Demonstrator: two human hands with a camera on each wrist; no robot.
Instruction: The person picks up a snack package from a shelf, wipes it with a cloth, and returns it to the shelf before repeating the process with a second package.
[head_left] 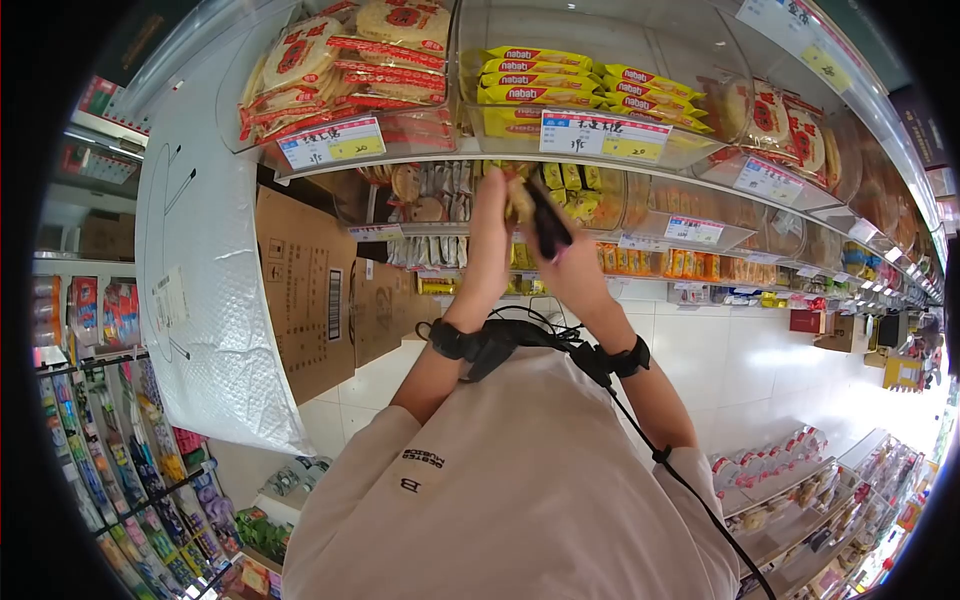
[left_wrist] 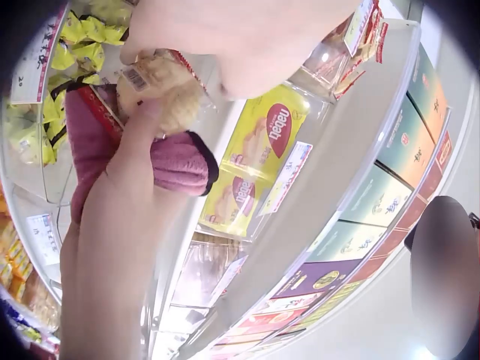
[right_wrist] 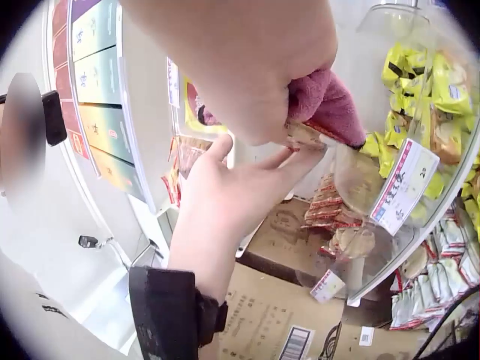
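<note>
Both hands meet around a clear cracker packet (left_wrist: 154, 79) with a red edge and a barcode, in front of the middle shelf. My left hand (head_left: 488, 240) holds it from the left; in the right wrist view its fingers reach the packet's lower edge. On the other side, my right hand (head_left: 578, 280) grips a purple cloth (left_wrist: 180, 161) with black trim. The right thumb (left_wrist: 139, 124) lies across the packet's face in the left wrist view. Part of the cloth is hidden behind that hand. In the head view the packet looks blurred.
Above the hands, a clear shelf bin holds yellow nabati packs (head_left: 540, 80) beside red-and-clear cracker packs (head_left: 300, 70). Small yellow packets (right_wrist: 450, 82) fill a lower bin. Cardboard boxes (head_left: 305, 290) stand at the left, next to a white padded sheet (head_left: 215, 300). A price tag (head_left: 605, 135) fronts the shelf.
</note>
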